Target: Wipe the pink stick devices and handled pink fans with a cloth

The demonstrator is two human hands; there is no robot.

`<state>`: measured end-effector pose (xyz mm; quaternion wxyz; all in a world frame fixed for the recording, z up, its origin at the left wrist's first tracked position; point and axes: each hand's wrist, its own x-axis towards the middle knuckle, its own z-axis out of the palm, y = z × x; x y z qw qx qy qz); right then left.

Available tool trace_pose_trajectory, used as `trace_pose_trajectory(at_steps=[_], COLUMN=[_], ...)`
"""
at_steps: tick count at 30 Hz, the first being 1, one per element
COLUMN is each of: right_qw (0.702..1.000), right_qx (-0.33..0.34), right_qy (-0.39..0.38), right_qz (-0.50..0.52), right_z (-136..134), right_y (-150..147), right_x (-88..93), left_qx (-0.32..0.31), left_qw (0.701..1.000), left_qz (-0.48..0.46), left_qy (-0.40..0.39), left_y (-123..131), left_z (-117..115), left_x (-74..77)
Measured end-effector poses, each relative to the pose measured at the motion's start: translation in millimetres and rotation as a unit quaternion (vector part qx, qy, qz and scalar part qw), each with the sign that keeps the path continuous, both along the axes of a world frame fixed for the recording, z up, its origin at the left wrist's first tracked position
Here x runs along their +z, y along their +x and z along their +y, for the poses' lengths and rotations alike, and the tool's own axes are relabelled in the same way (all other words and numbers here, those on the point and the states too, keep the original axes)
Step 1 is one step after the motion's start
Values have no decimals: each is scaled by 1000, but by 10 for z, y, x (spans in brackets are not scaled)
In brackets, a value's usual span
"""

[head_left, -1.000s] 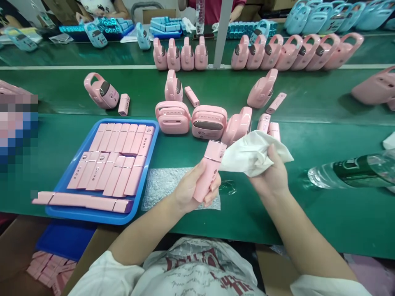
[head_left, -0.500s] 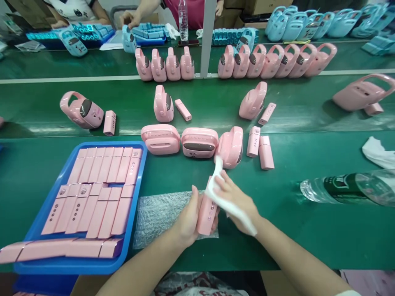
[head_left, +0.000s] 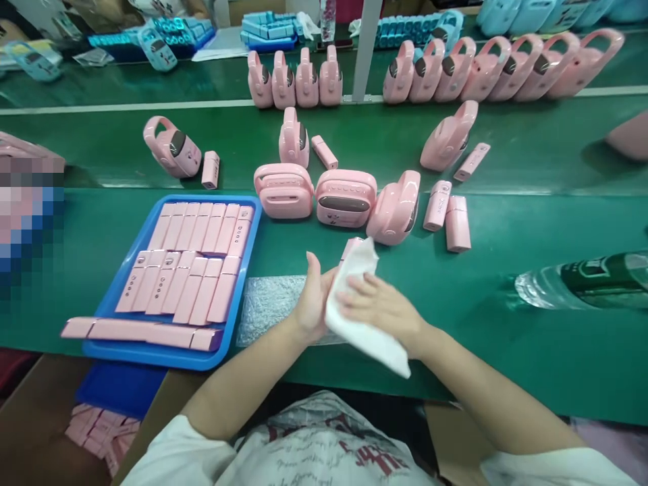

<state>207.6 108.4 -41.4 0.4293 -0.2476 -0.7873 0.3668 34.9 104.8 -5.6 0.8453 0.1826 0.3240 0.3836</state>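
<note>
My left hand [head_left: 312, 297] grips a slim pink rectangular part [head_left: 349, 248] upright over a sheet of bubble wrap [head_left: 266, 304]; only the part's top shows above the cloth. My right hand [head_left: 382, 307] presses a white cloth [head_left: 362, 324] flat against that part, fingers stretched over it. A blue tray [head_left: 243, 283] to the left holds several matching pink parts in rows, with a few more lying across its near rim.
Pink handled devices [head_left: 344, 197] and small pink parts [head_left: 457, 223] lie on the green belt [head_left: 506, 324] beyond my hands. A clear water bottle [head_left: 582, 280] lies at right. More pink and blue devices line the far side. A cardboard box sits below left.
The cloth went from held beside the pink part to pressed over it, and now covers most of it. My view shifted down and back up.
</note>
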Motion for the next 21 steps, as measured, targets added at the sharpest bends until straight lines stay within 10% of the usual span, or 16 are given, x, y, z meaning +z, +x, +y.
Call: trace_pose_trajectory(at_steps=[4, 8, 21], right_qw=[951, 764, 771], right_qx=[-212, -318, -238], right_qy=[-176, -432, -494], right_qz=[140, 358, 323], right_z=[130, 196, 140], right_y=[60, 61, -51], right_x=[24, 162, 237], left_qx=[-38, -47, 11], left_qw=[996, 992, 998], left_qz=[-43, -36, -59], left_qy=[69, 109, 16], left_y=[-50, -49, 18], left_z=[5, -43, -10], left_x=[87, 117, 124])
